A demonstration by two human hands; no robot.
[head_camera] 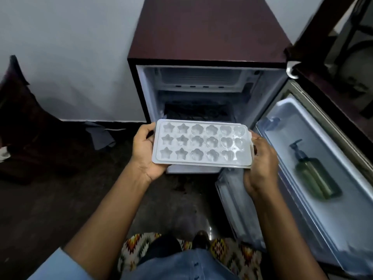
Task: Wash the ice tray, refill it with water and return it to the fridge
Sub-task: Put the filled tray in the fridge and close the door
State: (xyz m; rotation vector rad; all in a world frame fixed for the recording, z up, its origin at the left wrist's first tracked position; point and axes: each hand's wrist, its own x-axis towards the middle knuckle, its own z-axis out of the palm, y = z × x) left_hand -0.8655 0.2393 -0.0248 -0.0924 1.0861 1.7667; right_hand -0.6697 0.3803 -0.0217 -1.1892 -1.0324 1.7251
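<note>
- Head view, the only one there is: the ice tray (201,145) is up in the air in front of the open fridge (201,33), held about level over its bottom lip and not resting on anything.
- The left hand (146,152) has its fingers clamped on the left short end, thumb on top of the rim and the rest tucked underneath. The right hand (262,158) does the same on the right short end.
- The tray looks like thin white plastic with star, flower and heart cells and what might be a clear lid on top. My guess is it's light and a bit flexy, probably cold and slick. I can't tell whether there's ice or water in the cells.
- Gripping both short ends seems like the right call. It keeps the tray flat, and if it's full, one hand would likely let it twist and spill.
- Room-wise, the fridge door (323,148) hangs wide open on the right with a pump bottle (314,174) in its shelf, close by the right elbow. That's the edge I'd watch.
- The floor (60,199) on the left side looks open, with a patterned rug (137,249) underfoot.
</note>
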